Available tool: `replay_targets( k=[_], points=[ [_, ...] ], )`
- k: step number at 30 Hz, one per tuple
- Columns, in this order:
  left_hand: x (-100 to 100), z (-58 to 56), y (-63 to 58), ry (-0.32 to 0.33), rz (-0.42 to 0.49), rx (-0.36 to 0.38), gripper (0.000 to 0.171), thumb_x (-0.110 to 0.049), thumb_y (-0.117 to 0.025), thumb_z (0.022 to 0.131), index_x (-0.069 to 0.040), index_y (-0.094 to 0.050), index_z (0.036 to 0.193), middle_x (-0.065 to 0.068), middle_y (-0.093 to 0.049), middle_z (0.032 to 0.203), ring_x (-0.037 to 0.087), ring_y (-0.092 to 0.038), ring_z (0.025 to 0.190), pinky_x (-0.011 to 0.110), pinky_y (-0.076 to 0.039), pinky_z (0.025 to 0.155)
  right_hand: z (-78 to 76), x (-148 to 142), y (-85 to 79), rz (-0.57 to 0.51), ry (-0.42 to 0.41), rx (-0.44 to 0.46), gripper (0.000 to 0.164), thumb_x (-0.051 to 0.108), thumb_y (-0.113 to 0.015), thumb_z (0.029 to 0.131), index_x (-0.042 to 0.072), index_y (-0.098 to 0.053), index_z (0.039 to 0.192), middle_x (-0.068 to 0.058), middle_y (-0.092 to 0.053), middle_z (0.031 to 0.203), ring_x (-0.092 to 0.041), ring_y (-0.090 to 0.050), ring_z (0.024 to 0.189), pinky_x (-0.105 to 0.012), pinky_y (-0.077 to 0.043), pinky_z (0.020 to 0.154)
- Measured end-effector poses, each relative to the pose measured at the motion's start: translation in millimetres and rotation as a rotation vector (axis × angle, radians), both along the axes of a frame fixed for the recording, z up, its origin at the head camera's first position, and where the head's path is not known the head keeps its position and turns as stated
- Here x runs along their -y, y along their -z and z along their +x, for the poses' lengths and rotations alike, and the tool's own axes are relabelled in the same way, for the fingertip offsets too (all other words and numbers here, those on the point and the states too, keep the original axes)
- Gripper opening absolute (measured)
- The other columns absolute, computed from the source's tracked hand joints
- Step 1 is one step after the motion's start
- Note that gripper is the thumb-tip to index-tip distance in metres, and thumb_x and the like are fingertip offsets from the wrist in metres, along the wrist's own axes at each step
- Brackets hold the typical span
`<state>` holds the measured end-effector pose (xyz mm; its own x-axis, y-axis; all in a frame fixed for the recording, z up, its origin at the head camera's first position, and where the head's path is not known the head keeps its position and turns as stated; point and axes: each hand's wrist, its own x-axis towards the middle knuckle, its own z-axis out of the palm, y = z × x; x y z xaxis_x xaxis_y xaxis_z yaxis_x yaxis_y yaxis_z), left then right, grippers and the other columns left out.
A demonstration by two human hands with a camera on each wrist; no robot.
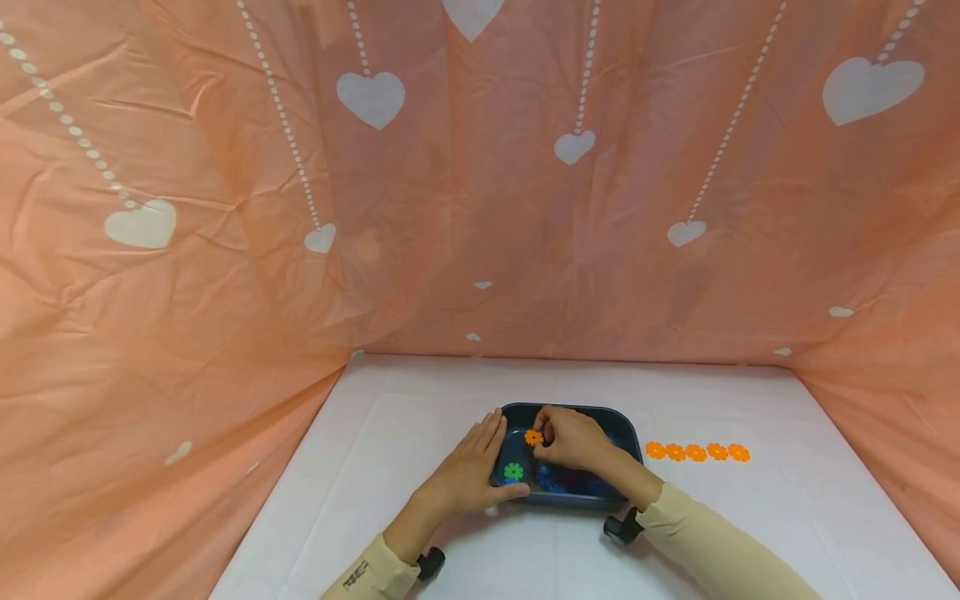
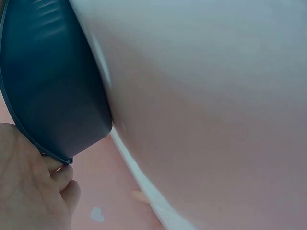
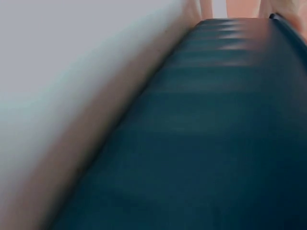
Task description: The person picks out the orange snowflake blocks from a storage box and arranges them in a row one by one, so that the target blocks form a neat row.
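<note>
A dark blue tray (image 1: 576,501) stands on the white table. Over its inside, my right hand (image 1: 573,437) pinches an orange flower-shaped piece (image 1: 533,437) between thumb and fingers. My left hand (image 1: 474,465) rests along the tray's left end, fingers stretched toward the back and thumb at the front rim. Inside the tray, a green flower-shaped piece (image 1: 513,472) lies near that thumb, and blue pieces (image 1: 550,478) lie farther right, partly covered by the right arm. Close up, the left wrist view has fingers (image 2: 61,177) touching the tray's rim. The right wrist view shows only the tray's outer wall (image 3: 192,120) large.
Right of the tray, several orange flower-shaped pieces (image 1: 697,452) lie in a row on the white tabletop (image 1: 420,387). An orange cloth (image 1: 517,250) with white hearts hangs behind the table and along both sides.
</note>
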<state>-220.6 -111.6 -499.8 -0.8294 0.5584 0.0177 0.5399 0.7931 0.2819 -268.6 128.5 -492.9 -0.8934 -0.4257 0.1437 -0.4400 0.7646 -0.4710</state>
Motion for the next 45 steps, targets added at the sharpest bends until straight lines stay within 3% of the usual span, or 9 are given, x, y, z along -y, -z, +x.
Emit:
replay_targets(
  k=[10,28,45],
  points=[
    [1.1,-0.1,-0.4,-0.015,-0.013,0.025,0.115,-0.077,-0.056,0.099,-0.002,-0.009,0.172,0.014,-0.002,0.181,0.029,-0.006,0.167,0.045,-0.014,0.135,4.4,-18.2,-7.1,-0.044,-0.01,-0.047,0.026,0.02,-0.085,0.082,0.015,-0.07,0.102,0.01,-0.059,0.079,-0.005,-0.051,0.065,-0.026,-0.048,0.06],
    [0.0,-1.4,2.1,-0.027,-0.003,0.025,0.118,-0.08,-0.056,0.096,-0.004,-0.009,0.172,0.012,-0.003,0.181,0.028,-0.007,0.167,0.045,-0.014,0.135,16.7,-62.1,-18.3,-0.129,0.07,-0.13,0.028,0.017,-0.083,0.082,0.012,-0.069,0.106,0.01,-0.056,0.08,-0.007,-0.049,0.069,-0.025,-0.044,0.062],
    [-0.7,0.5,0.1,-0.021,0.006,0.036,0.118,-0.08,-0.056,0.097,-0.003,-0.008,0.172,0.012,-0.001,0.181,0.027,-0.005,0.167,0.045,-0.013,0.135,26.3,-120.7,-21.3,-0.148,0.206,-0.172,0.03,0.018,-0.085,0.083,0.01,-0.069,0.108,0.006,-0.056,0.081,-0.01,-0.05,0.074,-0.025,-0.039,0.059]
  ],
)
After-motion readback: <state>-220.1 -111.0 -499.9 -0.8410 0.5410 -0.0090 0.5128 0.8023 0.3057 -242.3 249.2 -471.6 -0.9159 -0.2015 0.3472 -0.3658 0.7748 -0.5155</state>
